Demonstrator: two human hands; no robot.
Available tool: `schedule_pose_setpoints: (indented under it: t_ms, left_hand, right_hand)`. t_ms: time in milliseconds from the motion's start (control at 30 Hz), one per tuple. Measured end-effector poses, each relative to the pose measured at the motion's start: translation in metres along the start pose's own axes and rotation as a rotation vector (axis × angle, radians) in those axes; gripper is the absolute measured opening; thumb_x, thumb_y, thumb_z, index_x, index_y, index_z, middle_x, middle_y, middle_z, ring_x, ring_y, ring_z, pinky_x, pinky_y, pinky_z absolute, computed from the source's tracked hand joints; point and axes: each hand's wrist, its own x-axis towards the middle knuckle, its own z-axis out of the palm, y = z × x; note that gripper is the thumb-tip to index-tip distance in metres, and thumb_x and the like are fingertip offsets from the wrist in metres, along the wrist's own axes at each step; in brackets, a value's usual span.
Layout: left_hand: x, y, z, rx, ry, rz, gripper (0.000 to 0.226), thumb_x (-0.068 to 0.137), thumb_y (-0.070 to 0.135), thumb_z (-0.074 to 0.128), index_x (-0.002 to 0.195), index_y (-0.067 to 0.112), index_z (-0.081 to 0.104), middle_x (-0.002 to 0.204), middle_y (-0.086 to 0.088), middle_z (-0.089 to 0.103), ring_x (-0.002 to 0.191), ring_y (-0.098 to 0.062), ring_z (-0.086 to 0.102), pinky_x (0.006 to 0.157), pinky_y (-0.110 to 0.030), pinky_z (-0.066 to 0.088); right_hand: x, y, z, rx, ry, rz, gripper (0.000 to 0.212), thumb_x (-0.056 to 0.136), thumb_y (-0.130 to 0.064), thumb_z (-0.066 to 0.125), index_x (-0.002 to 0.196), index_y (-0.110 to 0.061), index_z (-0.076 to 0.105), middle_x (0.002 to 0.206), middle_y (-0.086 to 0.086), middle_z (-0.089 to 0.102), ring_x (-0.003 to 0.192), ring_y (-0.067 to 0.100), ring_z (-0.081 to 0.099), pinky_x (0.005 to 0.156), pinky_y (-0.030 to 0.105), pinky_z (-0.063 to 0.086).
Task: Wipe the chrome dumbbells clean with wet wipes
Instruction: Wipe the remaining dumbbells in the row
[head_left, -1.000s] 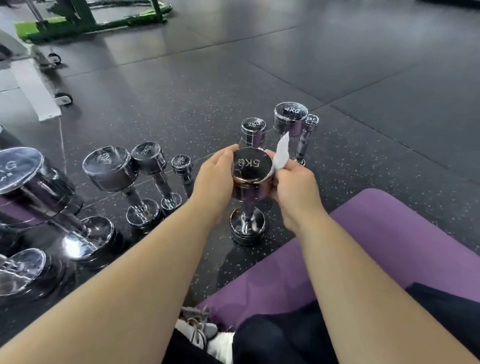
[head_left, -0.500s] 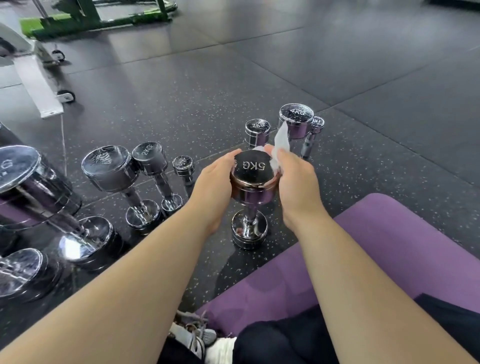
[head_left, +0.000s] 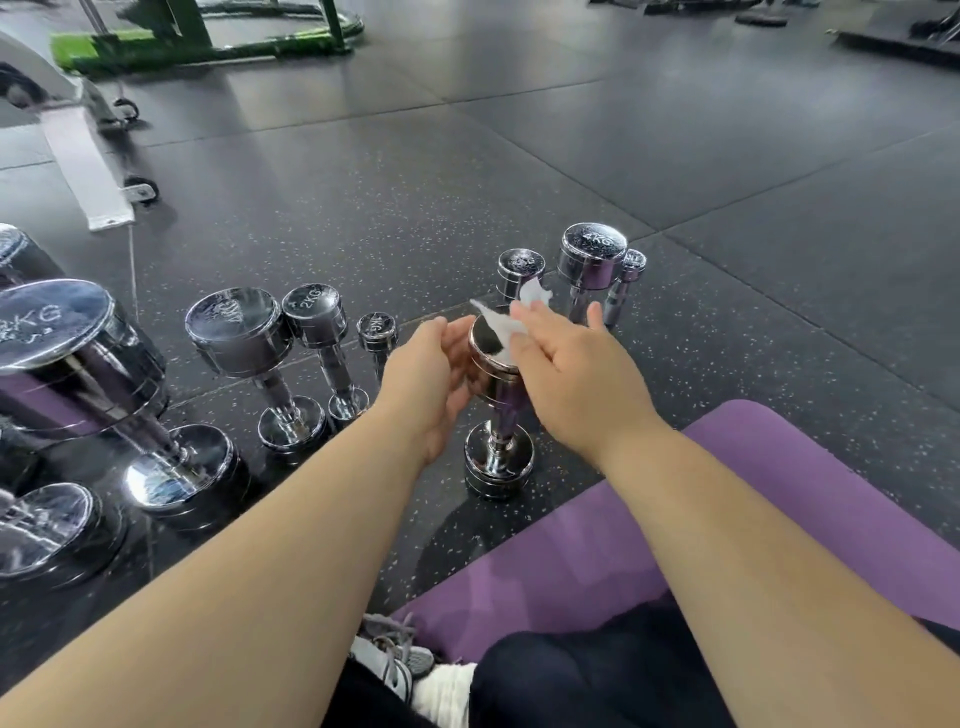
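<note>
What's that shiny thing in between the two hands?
In the head view, the top end of an upright dumbbell sits between the left hand and the right hand. A white wet wipe lies on it, under the right hand.

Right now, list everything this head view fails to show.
Head view:
- Weight marking atop the centre dumbbell: covered by the wet wipe and right hand.
- Hold of the left hand on it: contact hidden behind the hand.
- The big dumbbells at left: cut off by the frame edge.
- Marking on the smallest far dumbbell: too small.

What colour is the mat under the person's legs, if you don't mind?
The mat is purple, clearest in the head view.
</note>
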Motion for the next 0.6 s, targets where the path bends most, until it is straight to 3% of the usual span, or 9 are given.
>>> schedule_pose_setpoints:
  t_ms: [67,133,233,300,333,433,467,533,600]
  left_hand:
    - [-0.005,0.002,0.002,0.037,0.001,0.016,0.029,0.099,0.022,0.04,0.089,0.017,0.067,0.069,0.006,0.068,0.062,-0.009,0.058,0.054,-0.02,0.047]
    - [-0.009,0.004,0.004,0.081,0.018,0.013,0.016,0.09,0.022,0.052,0.079,0.02,0.063,0.063,0.005,0.061,0.056,-0.009,0.052,0.048,-0.018,0.041]
    - [-0.01,0.007,0.002,0.051,-0.004,0.035,0.025,0.098,0.028,0.044,0.094,0.021,0.068,0.086,0.003,0.07,0.083,-0.014,0.062,0.074,-0.028,0.051]
    - [-0.008,0.012,0.004,0.075,-0.007,0.064,0.033,0.102,0.031,0.037,0.108,0.023,0.068,0.107,0.008,0.072,0.104,-0.012,0.062,0.092,-0.034,0.047]
    - [-0.008,0.014,0.006,0.117,-0.019,0.077,0.03,0.102,0.03,0.039,0.112,0.025,0.067,0.112,0.011,0.071,0.107,-0.009,0.061,0.092,-0.033,0.046]
    - [-0.009,0.017,0.011,0.241,-0.042,0.131,0.027,0.097,0.017,0.047,0.109,0.028,0.068,0.114,0.013,0.07,0.106,-0.002,0.059,0.09,-0.029,0.045]
    - [-0.008,0.017,0.011,0.261,-0.039,0.153,0.028,0.097,0.014,0.047,0.106,0.028,0.069,0.11,0.014,0.071,0.103,-0.002,0.059,0.088,-0.028,0.045]
    - [-0.006,0.015,0.011,0.252,-0.007,0.158,0.031,0.098,0.011,0.044,0.103,0.026,0.071,0.09,0.017,0.071,0.083,0.001,0.059,0.076,-0.021,0.045]
    - [-0.003,0.012,0.011,0.24,0.005,0.143,0.034,0.098,0.009,0.042,0.107,0.021,0.071,0.074,0.015,0.068,0.074,-0.001,0.061,0.068,-0.019,0.045]
  right_hand:
    - [0.014,-0.009,0.002,-0.134,-0.137,0.01,0.047,0.108,-0.028,0.026,0.152,-0.015,0.034,0.159,-0.002,0.03,0.144,0.006,0.009,0.118,0.03,-0.01]
    - [0.018,-0.014,0.011,-0.182,-0.209,-0.094,0.048,0.108,-0.03,0.022,0.153,-0.02,0.032,0.16,-0.003,0.03,0.148,0.01,0.016,0.12,0.034,-0.011]
    - [0.009,-0.002,0.012,-0.131,-0.115,-0.147,0.047,0.106,-0.022,0.025,0.151,-0.027,0.036,0.155,-0.005,0.039,0.146,0.011,0.025,0.12,0.031,-0.005]
    - [0.017,0.01,0.007,0.003,-0.07,0.024,0.051,0.101,-0.016,0.033,0.151,-0.027,0.034,0.152,-0.002,0.044,0.141,0.02,0.035,0.119,0.032,0.012]
    - [0.024,0.014,0.003,0.124,-0.066,0.126,0.052,0.098,-0.015,0.038,0.148,-0.029,0.035,0.147,-0.001,0.05,0.134,0.023,0.044,0.116,0.036,0.026]
    - [0.041,0.022,0.002,0.348,-0.052,0.267,0.023,0.094,-0.021,0.046,0.111,-0.031,0.057,0.108,-0.002,0.07,0.096,0.021,0.065,0.094,0.045,0.049]
    - [0.046,0.023,0.003,0.364,-0.056,0.307,0.017,0.097,-0.024,0.045,0.091,-0.024,0.061,0.091,-0.003,0.069,0.084,0.021,0.063,0.089,0.045,0.05]
    - [0.051,0.028,0.008,0.511,-0.056,0.451,0.036,0.097,-0.025,0.045,0.063,-0.015,0.052,0.076,0.002,0.059,0.077,0.022,0.052,0.084,0.045,0.047]
    - [0.05,0.035,0.016,0.742,-0.007,0.639,0.03,0.089,-0.028,0.049,0.061,-0.019,0.052,0.067,0.0,0.053,0.072,0.021,0.046,0.077,0.038,0.04]
